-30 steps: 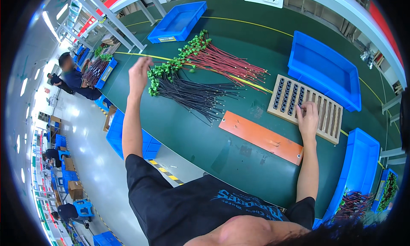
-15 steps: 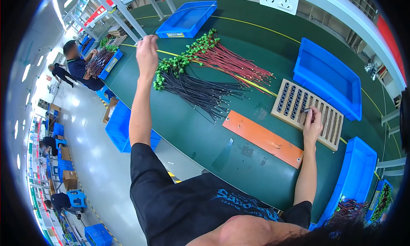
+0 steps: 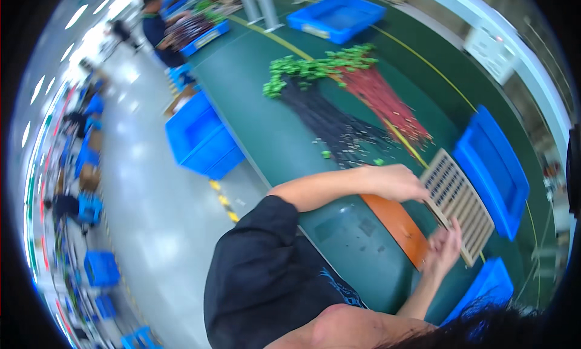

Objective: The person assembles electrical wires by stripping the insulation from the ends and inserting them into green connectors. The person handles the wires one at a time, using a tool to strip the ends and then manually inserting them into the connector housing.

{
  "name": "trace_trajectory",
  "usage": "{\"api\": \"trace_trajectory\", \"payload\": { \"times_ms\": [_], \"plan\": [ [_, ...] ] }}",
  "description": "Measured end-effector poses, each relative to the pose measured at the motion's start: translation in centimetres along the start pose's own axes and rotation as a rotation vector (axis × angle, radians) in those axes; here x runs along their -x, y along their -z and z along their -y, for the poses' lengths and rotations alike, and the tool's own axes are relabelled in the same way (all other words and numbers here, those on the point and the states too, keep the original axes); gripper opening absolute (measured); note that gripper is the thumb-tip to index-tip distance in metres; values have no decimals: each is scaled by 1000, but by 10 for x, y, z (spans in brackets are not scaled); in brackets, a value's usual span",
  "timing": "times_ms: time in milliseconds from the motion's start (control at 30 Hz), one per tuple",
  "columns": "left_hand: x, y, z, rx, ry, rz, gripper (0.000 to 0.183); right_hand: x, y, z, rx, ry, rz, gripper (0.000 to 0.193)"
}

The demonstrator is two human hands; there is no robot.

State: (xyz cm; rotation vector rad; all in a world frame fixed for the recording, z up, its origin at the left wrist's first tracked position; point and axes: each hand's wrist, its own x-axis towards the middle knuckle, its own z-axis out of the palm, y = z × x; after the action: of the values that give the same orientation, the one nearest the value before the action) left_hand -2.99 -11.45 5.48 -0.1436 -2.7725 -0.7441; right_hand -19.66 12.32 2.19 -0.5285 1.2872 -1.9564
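A slotted wooden rack (image 3: 475, 223) lies at the right of the table, with rows of small dark cylinders (image 3: 445, 174) in its far-left slots. My left hand (image 3: 396, 182) reaches across to the rack's near-left edge, its fingers curled closed; what they hold is hidden. Beside the rack's near edge, my right hand (image 3: 443, 247) has its fingers bent together at the rim; blur hides anything small between them. Under my left forearm, an orange strip (image 3: 396, 225) is partly covered. Farther left lie black wires (image 3: 324, 116) and red wires (image 3: 387, 98), both with green connectors (image 3: 296, 69).
Blue trays stand beyond the rack (image 3: 493, 173), at the table's far side (image 3: 336, 17) and near my right arm (image 3: 484, 294). A blue bin (image 3: 203, 137) stands off the table's left edge. At the far left, a person (image 3: 162, 31) works beside a wire-filled tray (image 3: 206, 37).
My left hand has swung from the far left across to the rack. My right hand has drawn back from its slots to its near edge. The whole view has turned.
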Motion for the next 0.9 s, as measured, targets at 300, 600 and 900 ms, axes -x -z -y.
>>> {"api": "trace_trajectory", "payload": {
  "times_ms": [300,600,900],
  "plan": [
    [-10,-36,-36,180,62,22,31,25,3,-20,142,71,-71,35],
    [-17,-50,-34,404,115,104,42,22,15,-21,205,267,-147,33],
    [-15,-58,-44,473,86,205,44,37,12,-36,200,240,27,50]
  ]
}}
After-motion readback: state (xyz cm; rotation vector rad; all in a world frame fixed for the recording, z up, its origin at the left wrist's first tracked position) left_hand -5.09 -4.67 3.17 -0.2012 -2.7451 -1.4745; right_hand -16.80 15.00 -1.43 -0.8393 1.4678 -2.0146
